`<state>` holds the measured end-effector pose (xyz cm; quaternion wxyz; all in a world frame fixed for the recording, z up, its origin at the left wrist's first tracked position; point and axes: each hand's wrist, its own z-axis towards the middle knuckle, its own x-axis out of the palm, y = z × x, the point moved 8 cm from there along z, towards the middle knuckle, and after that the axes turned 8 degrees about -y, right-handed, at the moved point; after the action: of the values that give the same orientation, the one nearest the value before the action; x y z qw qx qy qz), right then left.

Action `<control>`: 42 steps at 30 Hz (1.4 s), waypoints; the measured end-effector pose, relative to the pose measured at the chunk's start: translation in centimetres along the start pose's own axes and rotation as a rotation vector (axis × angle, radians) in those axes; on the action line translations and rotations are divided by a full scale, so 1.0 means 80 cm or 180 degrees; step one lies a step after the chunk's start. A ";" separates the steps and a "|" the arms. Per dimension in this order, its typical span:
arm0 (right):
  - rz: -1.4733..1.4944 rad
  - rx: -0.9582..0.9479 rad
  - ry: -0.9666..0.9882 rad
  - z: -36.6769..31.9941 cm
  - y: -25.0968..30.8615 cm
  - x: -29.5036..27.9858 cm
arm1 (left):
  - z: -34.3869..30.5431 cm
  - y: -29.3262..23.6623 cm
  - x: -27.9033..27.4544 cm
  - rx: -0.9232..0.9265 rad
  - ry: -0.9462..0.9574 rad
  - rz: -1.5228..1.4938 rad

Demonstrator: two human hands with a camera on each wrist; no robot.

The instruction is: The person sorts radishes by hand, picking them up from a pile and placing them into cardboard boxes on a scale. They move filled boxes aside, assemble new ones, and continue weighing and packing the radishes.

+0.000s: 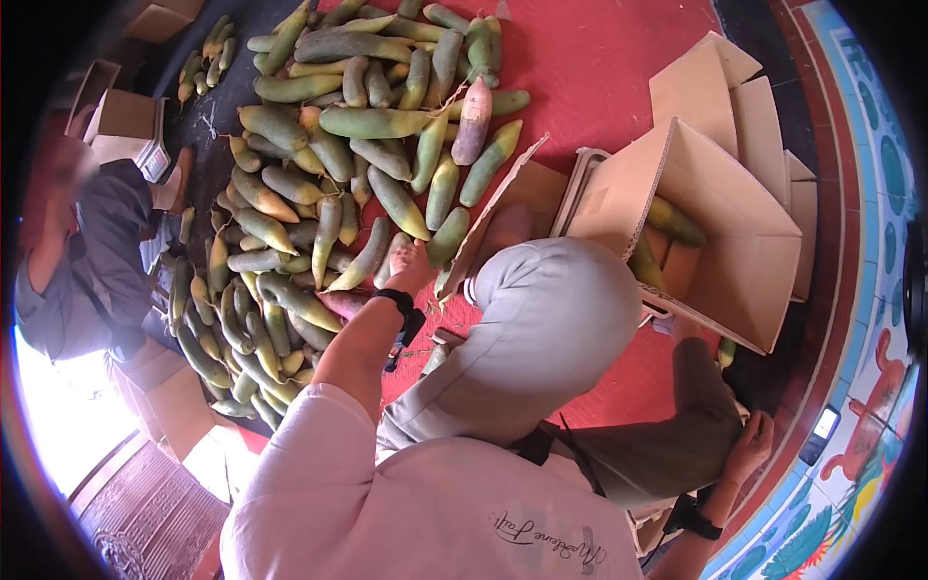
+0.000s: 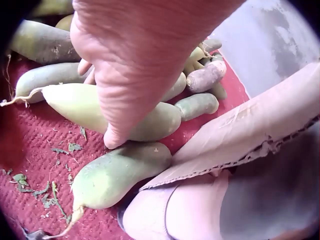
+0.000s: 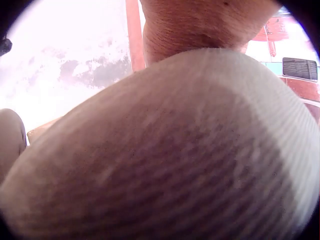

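Observation:
Low at the pile's near edge, my left hand (image 1: 411, 268) holds a green radish (image 2: 70, 102) lying on the red floor, thumb on its near side and fingers over the far side. Another green radish (image 2: 117, 175), with a long thin root, lies just beside the thumb. Beyond the hand spreads a large pile of green radishes (image 1: 372, 123). My right hand (image 1: 749, 447) hangs idle by my bent right knee, its fingers loosely curled and holding nothing. In the right wrist view, trouser cloth (image 3: 165, 150) fills most of the frame and hides the fingers.
An open cardboard box (image 1: 739, 213) at the right has a few radishes inside. Its flap (image 2: 240, 130) stands close to my left hand. Leaf scraps (image 2: 47, 197) litter the red floor (image 1: 590, 58). Another person (image 1: 92, 251) sits at the left, beside more boxes.

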<state>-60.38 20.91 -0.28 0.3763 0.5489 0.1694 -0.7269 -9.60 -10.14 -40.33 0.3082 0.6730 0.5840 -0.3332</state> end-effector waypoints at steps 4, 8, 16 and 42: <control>0.0100 0.0063 -0.0029 -0.002 -0.002 -0.002 | -0.011 -0.002 -0.001 0.0289 0.0199 -0.0337; 0.0192 -0.0053 -0.0055 -0.003 0.000 -0.001 | 0.030 0.017 0.145 0.1948 -0.0642 -0.0672; 0.0289 -0.0230 -0.0202 -0.006 0.016 -0.007 | -0.168 0.060 -0.108 -0.0696 0.0540 -0.4036; 0.1811 -0.1913 0.1002 -0.067 0.315 -0.045 | -0.389 -0.177 -0.305 0.2910 0.2371 -0.3999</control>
<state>-37.90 9.11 5.41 0.6739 0.5440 0.2707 -0.4203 -23.19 2.52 -2.70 -0.4462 0.3485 0.7197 -0.4019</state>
